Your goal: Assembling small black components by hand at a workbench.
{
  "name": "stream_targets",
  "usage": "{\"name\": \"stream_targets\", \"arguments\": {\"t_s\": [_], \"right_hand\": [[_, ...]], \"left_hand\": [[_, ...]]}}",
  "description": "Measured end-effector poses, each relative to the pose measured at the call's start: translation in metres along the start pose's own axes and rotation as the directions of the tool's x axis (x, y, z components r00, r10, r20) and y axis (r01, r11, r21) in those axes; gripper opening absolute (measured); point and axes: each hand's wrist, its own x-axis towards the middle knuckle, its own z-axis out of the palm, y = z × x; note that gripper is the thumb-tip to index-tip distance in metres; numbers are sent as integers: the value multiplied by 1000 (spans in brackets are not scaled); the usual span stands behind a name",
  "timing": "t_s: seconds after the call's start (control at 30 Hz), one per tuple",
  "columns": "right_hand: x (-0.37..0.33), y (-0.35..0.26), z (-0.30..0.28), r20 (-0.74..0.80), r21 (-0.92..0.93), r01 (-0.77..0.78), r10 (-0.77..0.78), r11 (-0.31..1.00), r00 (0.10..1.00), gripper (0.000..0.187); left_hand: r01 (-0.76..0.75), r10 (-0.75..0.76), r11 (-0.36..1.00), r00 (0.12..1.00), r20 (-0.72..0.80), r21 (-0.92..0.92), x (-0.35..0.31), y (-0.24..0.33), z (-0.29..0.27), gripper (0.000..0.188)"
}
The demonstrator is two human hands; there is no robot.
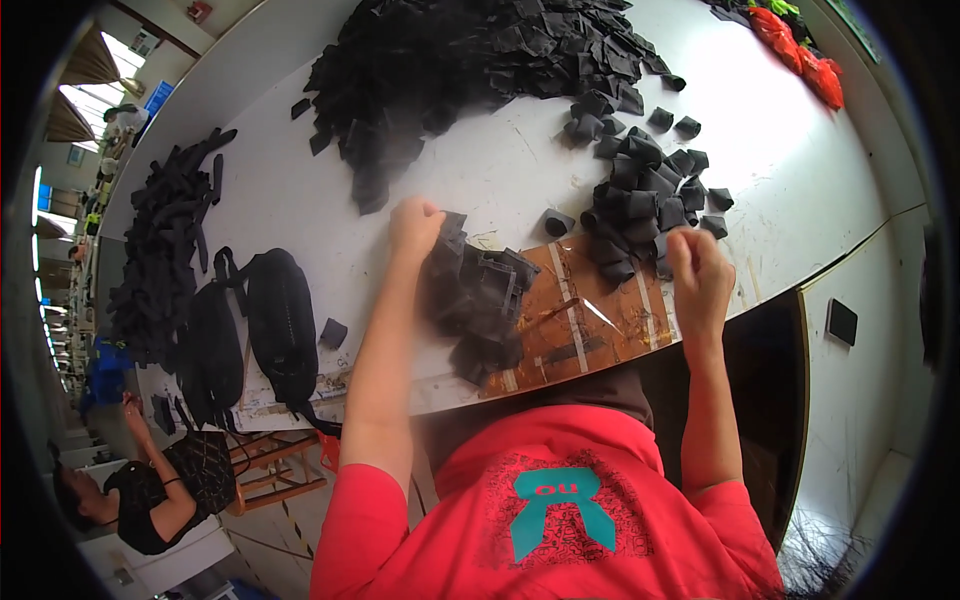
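My left hand (415, 228) is closed, its fingers pinching the edge of a black fabric piece (452, 228). Below it, blurred black fabric pieces (482, 290) with small buckle-like shapes lie over the left part of a brown board (570, 330). My right hand (702, 278) is curled closed beside a heap of folded black fabric loops (635, 190); whatever its fingers may hold is hidden. A single black loop (558, 222) sits apart, between the two hands. On the board, a thin pale pointed strip (600, 315) shows.
A large pile of flat black fabric pieces (480, 60) covers the far table (800, 150). Rolled black strips (165, 240) and black bags (280, 325) lie at left. Red plastic bundles (795, 55) are far right. A phone-like object (842, 322) lies right; another person (150, 490) sits lower left.
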Motion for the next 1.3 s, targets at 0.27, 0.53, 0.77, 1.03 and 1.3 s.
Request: {"name": "stream_targets", "arguments": {"t_s": [0.27,0.53,0.77,1.03,1.3], "right_hand": [[-68,-63,23,607,368,-73,-180,927,774,34],[-65,-61,26,817,554,-798,31,237,576,15],[-58,-44,19,880,431,-816,19,386,474,15],[-68,-64,5,374,365,85,-230,927,898,22],[-71,-53,18,205,254,396,-449,882,870,17]], "left_hand": [[-70,29,584,997,-65,-809,-100,85,-59,12],[603,262,-193,792,551,-774,-180,103,-56,19],[589,196,22,790,581,-808,-183,102,-47,8],[491,59,99,865,498,-865,-185,106,-36,8],[383,48,277,910,411,-881,-191,118,-31,7]]}}
